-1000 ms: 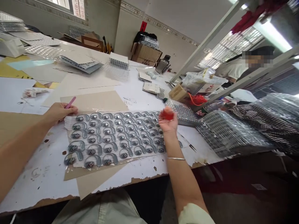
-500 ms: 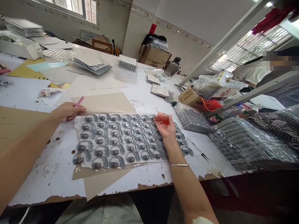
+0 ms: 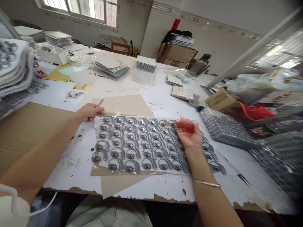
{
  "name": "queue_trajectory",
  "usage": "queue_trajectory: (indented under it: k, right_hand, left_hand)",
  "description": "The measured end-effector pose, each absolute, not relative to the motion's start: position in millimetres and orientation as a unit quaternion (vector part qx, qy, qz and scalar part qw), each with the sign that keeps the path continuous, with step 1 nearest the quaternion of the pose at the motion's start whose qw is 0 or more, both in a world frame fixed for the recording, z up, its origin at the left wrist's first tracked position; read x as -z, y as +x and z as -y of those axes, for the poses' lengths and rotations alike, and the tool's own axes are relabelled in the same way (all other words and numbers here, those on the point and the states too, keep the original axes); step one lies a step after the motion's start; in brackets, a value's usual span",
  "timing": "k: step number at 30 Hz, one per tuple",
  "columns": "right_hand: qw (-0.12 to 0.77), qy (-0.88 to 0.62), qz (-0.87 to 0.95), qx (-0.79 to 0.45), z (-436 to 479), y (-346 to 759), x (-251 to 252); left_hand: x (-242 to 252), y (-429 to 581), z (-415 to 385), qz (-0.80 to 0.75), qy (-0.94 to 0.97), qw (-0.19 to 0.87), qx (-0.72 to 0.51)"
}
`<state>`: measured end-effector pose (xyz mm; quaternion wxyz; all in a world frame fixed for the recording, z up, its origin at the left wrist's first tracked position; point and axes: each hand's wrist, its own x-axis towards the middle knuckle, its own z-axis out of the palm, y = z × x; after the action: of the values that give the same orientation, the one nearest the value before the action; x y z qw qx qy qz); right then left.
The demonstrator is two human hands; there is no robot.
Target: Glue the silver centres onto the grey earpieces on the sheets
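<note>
My left hand [image 3: 91, 111] is closed around a slim pink stick [image 3: 101, 102] at the far left corner of a sheet of grey parts. In my right hand [image 3: 190, 138], palm up with curled fingers, lies a red translucent thing [image 3: 188, 126], perhaps a small glue bottle. A thin needle-like tip [image 3: 179, 115] pokes out beyond those fingers. Rows of grey hook-shaped parts [image 3: 145, 145], like ear-hook earphone shells, rest on the white ribbed sheet under clear plastic. My right hand and wrist hover over its right side and hide some parts.
Black tweezers [image 3: 243, 179] lie to the right of the sheet. Stacked clear trays [image 3: 222, 126] stand beyond them. Brown cardboard [image 3: 35, 132] lies under my left arm, beside a pile of white padded layers [image 3: 14, 69]. Stacks of cards and trays [image 3: 111, 66] sit farther back.
The view has swung left, so everything sits farther right and the white padded pile has come into sight. Both hands keep their holds and nearly the same places over the sheet.
</note>
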<state>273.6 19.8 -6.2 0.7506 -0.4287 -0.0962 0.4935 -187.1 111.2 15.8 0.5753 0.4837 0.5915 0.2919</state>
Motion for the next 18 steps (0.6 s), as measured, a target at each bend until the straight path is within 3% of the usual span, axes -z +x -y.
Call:
queue_trajectory:
  k: [18]
  right_hand:
    - [0.778, -0.407, 0.11, -0.467, -20.6, 267.8, 2.1]
  left_hand:
    - [-9.2, -182.2, -109.8, -0.57, 0.513, 0.515, -0.384]
